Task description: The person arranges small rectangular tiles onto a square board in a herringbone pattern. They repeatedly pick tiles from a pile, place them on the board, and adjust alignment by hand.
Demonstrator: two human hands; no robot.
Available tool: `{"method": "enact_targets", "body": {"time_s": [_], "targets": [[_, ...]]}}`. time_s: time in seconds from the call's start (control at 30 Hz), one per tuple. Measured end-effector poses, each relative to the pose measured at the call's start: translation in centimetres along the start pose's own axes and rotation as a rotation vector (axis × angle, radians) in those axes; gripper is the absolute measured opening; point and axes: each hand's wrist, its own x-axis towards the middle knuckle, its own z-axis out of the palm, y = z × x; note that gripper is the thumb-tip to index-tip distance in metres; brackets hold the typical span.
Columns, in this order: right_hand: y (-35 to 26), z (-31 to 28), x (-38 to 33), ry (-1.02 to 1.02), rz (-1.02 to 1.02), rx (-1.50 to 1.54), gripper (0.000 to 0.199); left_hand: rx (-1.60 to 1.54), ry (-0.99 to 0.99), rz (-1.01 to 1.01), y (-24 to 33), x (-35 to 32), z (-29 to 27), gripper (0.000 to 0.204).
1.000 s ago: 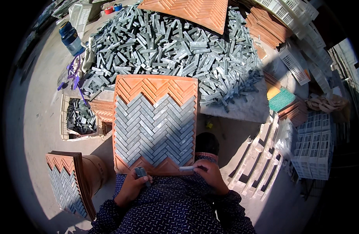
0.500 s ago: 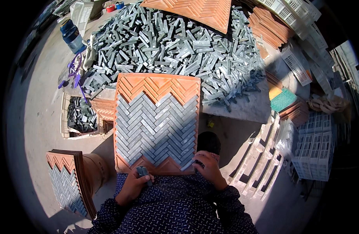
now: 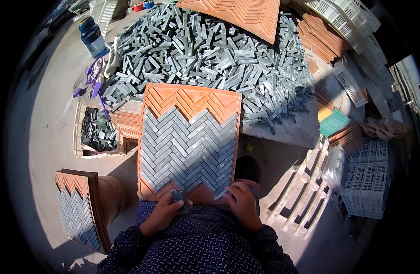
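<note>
Head cam | L hand pinching strips, btm ctr | R hand at strip, tray lower rt, pinch unclear

A dark navy top, patterned with small pale dashes, is worn with long, loose sleeves in matching cloth; the left hand and right hand are bared.

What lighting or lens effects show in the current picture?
Head view: a diagonal shadow darkens the lower right of the orange tray, while sun brightens its upper left; head view again: the tray's top edge looks bowed, the corners black.
</note>
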Motion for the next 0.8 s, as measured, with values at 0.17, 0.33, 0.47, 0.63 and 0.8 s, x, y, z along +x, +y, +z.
{"method": "enact_targets", "body": {"time_s": [0.17, 0.33, 0.47, 0.63, 0.8], "targets": [[-4.1, 1.4, -0.2, -0.143, 0.034, 0.318, 0.027, -0.015, -0.054, -0.05, -0.1, 1.3, 1.3, 0.026], [-4.7, 3.3, -0.7, -0.207, 0.098, 0.336, 0.031, 0.142, -0.039, -0.039, -0.9, 1.3, 1.3, 0.024], [-3.8, 3.1, -0.7, -0.162, 0.131, 0.27, 0.028, 0.047, -0.011, -0.021, -1.2, 1.1, 1.4, 0.023], [-2.8, 2.8, -0.3, -0.15, 0.134, 0.067, 0.022, 0.037, 0.064, 0.034, -0.6, 0.5, 0.7, 0.021], [-2.6, 2.9, -0.2, -0.134, 0.035, -0.032, 0.012, -0.024, 0.075, 0.037, -1.0, 0.5, -0.4, 0.019]]}}
